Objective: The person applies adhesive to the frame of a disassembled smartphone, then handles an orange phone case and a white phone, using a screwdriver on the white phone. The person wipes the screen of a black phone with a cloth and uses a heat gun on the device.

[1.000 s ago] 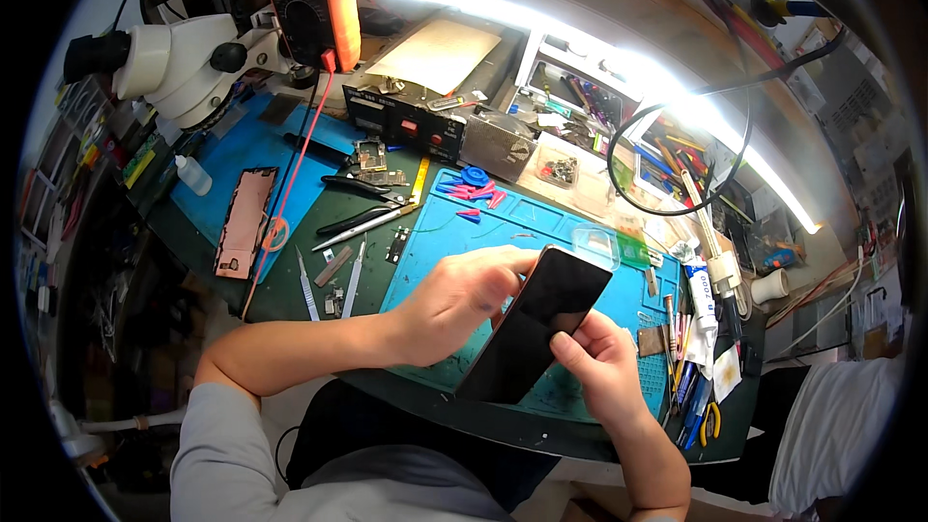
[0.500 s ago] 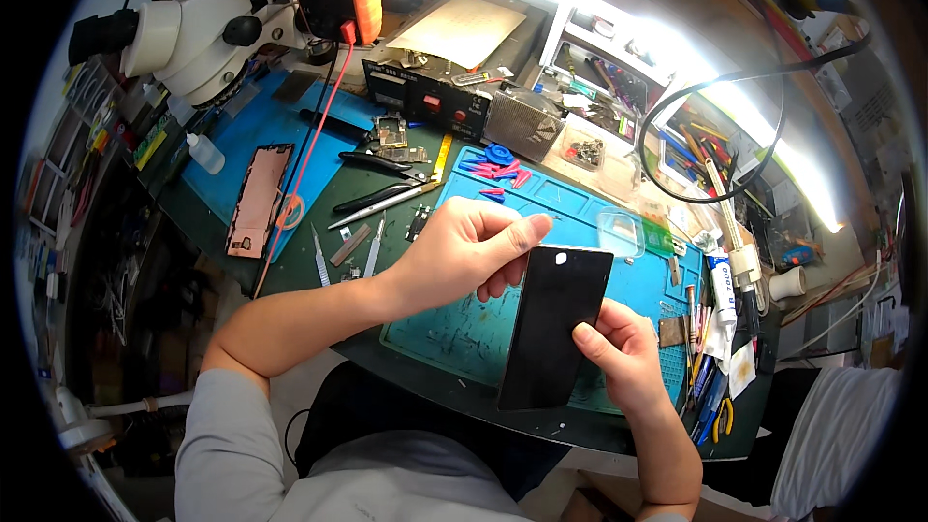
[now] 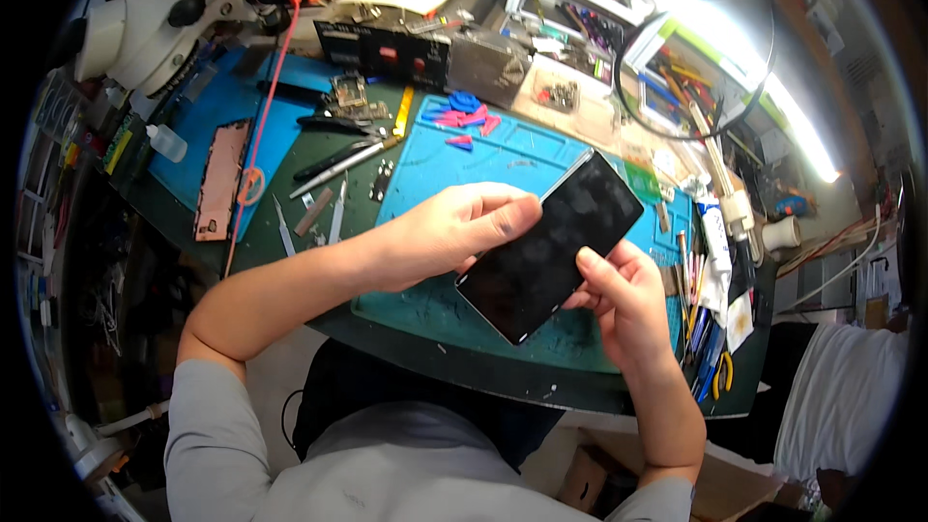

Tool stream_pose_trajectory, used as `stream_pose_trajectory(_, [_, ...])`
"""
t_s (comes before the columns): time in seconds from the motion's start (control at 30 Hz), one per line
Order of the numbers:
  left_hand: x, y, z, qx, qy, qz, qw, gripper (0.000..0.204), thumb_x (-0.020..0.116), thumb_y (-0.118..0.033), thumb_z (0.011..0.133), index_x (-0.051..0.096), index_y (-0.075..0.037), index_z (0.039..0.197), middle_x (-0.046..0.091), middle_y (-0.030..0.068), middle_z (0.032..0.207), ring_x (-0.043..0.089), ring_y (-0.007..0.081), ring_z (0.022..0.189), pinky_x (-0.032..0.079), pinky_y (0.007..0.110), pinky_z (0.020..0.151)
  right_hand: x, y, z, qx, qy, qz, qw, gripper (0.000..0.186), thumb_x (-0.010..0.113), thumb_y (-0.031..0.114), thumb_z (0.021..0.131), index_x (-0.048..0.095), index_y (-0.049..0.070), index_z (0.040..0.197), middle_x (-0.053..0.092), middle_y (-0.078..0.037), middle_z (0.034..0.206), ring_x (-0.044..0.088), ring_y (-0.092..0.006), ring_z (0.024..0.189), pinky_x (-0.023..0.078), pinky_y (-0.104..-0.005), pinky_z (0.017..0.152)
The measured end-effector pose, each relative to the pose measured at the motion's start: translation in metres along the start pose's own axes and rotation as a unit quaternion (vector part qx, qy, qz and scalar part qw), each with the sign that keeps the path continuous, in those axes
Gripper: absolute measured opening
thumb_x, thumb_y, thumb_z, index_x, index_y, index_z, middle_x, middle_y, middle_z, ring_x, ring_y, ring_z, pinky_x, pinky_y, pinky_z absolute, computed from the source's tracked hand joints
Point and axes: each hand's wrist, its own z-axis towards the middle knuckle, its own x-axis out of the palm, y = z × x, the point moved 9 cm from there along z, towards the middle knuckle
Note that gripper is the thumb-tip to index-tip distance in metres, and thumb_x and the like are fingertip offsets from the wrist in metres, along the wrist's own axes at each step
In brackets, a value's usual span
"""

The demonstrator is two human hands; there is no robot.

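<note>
My hands are apart, both clamped on the black phone (image 3: 556, 246), which I hold at a slant over the blue mat (image 3: 435, 164). My left hand (image 3: 454, 232) grips its left edge, my right hand (image 3: 623, 300) its right, thumb over the glass. Tweezers (image 3: 283, 225) lie left; a white tube (image 3: 714, 240) lies right.

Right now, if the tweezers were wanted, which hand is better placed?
Left, I'd judge: the left hand is nearer the tweezers, which lie to its left. The right hand grips the far side of the phone and would likely reach across.
</note>
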Motion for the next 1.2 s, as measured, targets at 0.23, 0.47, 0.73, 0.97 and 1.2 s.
stream_pose_trajectory(0.23, [0.009, -0.004, 0.004, 0.022, 0.057, -0.002, 0.998, 0.044, 0.074, -0.013, 0.095, 0.060, 0.005, 0.132, 0.071, 0.0076, 0.118, 0.066, 0.0110, 0.104, 0.054, 0.028, 0.092, -0.011, 0.016, -0.006, -0.001, 0.011, -0.135, 0.991, 0.039, 0.054, 0.033, 0.108, 0.068, -0.002, 0.109, 0.076, -0.016, 0.091, 0.075, -0.0202, 0.072, 0.061, -0.0300, 0.065])
stream_pose_trajectory(0.47, [0.011, -0.033, -0.005, 0.046, 0.104, 0.233, 0.966, 0.038, 0.075, -0.015, 0.095, 0.061, 0.000, 0.127, 0.070, 0.0008, 0.101, 0.060, 0.0044, 0.090, 0.051, 0.023, 0.084, -0.117, 0.120, -0.108, -0.280, -0.225, -0.202, 0.911, 0.057, 0.041, 0.044, 0.112, 0.068, -0.005, 0.124, 0.076, -0.013, 0.085, 0.069, -0.0116, 0.067, 0.052, -0.0212, 0.064])
stream_pose_trajectory(0.73, [0.040, -0.034, 0.016, 0.090, 0.077, 0.574, 0.810, 0.045, 0.082, -0.023, 0.086, 0.066, -0.007, 0.125, 0.065, 0.0137, 0.108, 0.062, 0.0304, 0.101, 0.050, 0.040, 0.092, -0.214, 0.069, -0.220, -0.222, -0.413, -0.245, 0.848, 0.039, 0.050, 0.007, 0.106, 0.054, 0.001, 0.145, 0.072, -0.013, 0.115, 0.067, -0.0090, 0.082, 0.054, -0.0212, 0.070])
stream_pose_trajectory(0.97, [0.057, -0.044, -0.001, 0.200, -0.001, 0.641, 0.741, 0.049, 0.083, -0.009, 0.077, 0.065, -0.007, 0.122, 0.061, 0.0092, 0.110, 0.055, 0.0306, 0.109, 0.041, 0.041, 0.099, -0.199, 0.066, -0.203, -0.270, -0.459, -0.490, 0.690, 0.019, 0.074, 0.012, 0.092, 0.074, 0.000, 0.106, 0.071, -0.010, 0.088, 0.067, -0.0173, 0.075, 0.053, -0.0294, 0.070])
stream_pose_trajectory(1.2, [0.097, -0.029, -0.027, 0.311, -0.031, 0.656, 0.687, 0.053, 0.058, 0.012, 0.075, 0.062, -0.008, 0.124, 0.068, 0.0023, 0.096, 0.059, 0.0249, 0.103, 0.038, 0.038, 0.096, -0.205, 0.083, -0.127, -0.090, -0.436, -0.630, 0.636, 0.028, 0.077, 0.038, 0.086, 0.074, 0.010, 0.094, 0.075, -0.008, 0.091, 0.073, -0.0279, 0.087, 0.055, -0.0409, 0.076])
